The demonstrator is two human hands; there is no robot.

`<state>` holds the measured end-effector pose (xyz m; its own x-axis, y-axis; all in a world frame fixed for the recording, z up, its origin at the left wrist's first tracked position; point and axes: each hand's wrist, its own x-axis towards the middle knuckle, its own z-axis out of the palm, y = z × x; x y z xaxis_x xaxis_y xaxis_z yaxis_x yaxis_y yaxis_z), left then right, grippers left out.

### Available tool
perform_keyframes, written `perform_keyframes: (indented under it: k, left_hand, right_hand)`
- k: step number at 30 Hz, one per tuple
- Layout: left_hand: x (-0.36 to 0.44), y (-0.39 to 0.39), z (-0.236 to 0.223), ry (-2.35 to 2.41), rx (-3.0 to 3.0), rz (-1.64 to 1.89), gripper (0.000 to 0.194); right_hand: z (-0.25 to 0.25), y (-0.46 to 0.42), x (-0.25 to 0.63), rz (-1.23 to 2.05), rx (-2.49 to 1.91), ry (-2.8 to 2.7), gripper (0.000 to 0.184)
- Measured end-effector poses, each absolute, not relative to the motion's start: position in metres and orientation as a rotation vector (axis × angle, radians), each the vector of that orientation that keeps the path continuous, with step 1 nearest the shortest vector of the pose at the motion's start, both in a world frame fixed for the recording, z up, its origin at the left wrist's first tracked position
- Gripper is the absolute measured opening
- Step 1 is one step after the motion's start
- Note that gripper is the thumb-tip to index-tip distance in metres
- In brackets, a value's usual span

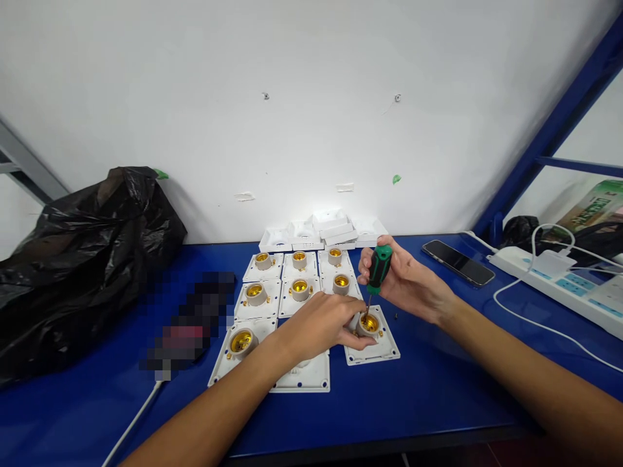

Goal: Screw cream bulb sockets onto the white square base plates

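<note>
My right hand (pixel 406 280) grips a green-handled screwdriver (pixel 378 267), held upright with its tip down inside the brass socket of a white square lamp holder (pixel 372 337). My left hand (pixel 324 322) rests on the blue table and pinches the rim of that same lamp holder's socket. Several more white lamp holders with brass sockets (pixel 298 288) lie in rows just behind and to the left of my hands.
A stack of white plates (pixel 324 232) sits against the wall. A black plastic bag (pixel 82 259) fills the left side. A phone (pixel 457 261) and a white power strip (pixel 559 282) with cables lie on the right. A tiny screw (pixel 396 316) lies by the holder.
</note>
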<state>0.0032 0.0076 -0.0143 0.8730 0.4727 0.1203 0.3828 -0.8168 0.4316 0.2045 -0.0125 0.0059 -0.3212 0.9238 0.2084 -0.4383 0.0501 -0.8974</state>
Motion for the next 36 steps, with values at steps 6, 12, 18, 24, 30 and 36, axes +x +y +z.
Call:
perform_keyframes:
  k: [6,12,18,24,30,36]
  left_hand:
    - [0.003,0.007,-0.013,0.629,2.658,0.316,0.04]
    - [0.003,0.006,-0.013,0.651,2.655,0.325,0.038]
    - [0.003,0.007,-0.016,0.641,2.665,0.329,0.037]
    - [0.003,0.007,-0.016,0.682,2.574,0.287,0.04]
    - [0.004,0.007,-0.016,0.699,2.58,0.332,0.041]
    - [0.003,0.006,-0.018,0.706,2.679,0.329,0.039]
  right_hand:
    - [0.003,-0.014,0.206,1.504,-0.535,-1.245,0.034]
    - [0.01,-0.017,0.206,1.583,-0.443,-1.261,0.016]
    - [0.014,-0.021,0.199,1.618,-0.417,-1.204,0.011]
    - [0.014,-0.01,0.183,1.686,-0.388,-1.214,0.017]
    - [0.011,0.004,0.182,1.744,-0.32,-1.228,0.018]
    - [0.006,-0.001,0.195,1.672,-0.316,-1.254,0.023]
